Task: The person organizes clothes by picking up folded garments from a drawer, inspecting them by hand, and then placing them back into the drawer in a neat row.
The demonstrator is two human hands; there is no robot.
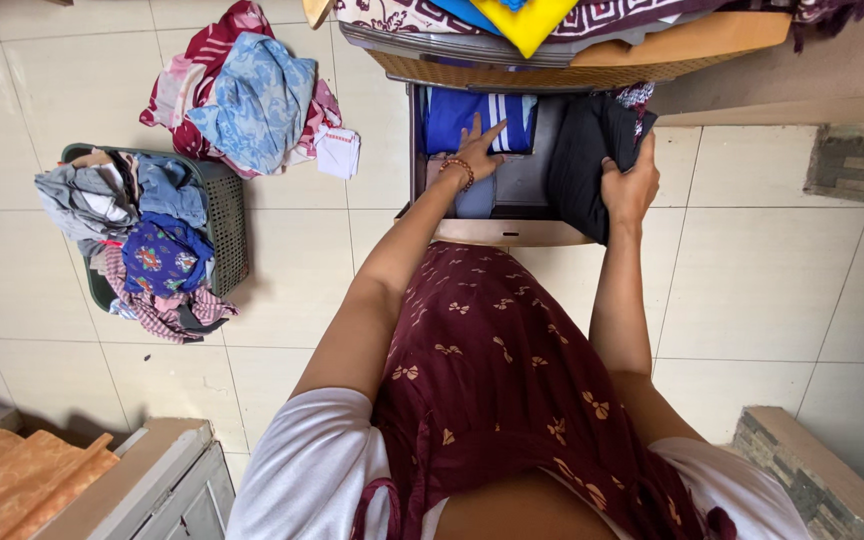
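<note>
An open drawer (512,232) sits pulled out in front of me, above my maroon patterned skirt. My left hand (475,150), a bead bracelet on its wrist, lies flat with fingers spread on a folded blue garment with white stripes (452,115) at the drawer's left. My right hand (630,185) grips a folded black garment (584,160) standing on edge at the drawer's right side. A grey folded piece (522,180) lies between the two hands.
A green laundry basket (224,215) heaped with mixed clothes stands on the tiled floor at left. A loose pile of red and blue cloth (247,90) lies behind it. Folded clothes, one yellow (524,20), rest on the furniture top above the drawer.
</note>
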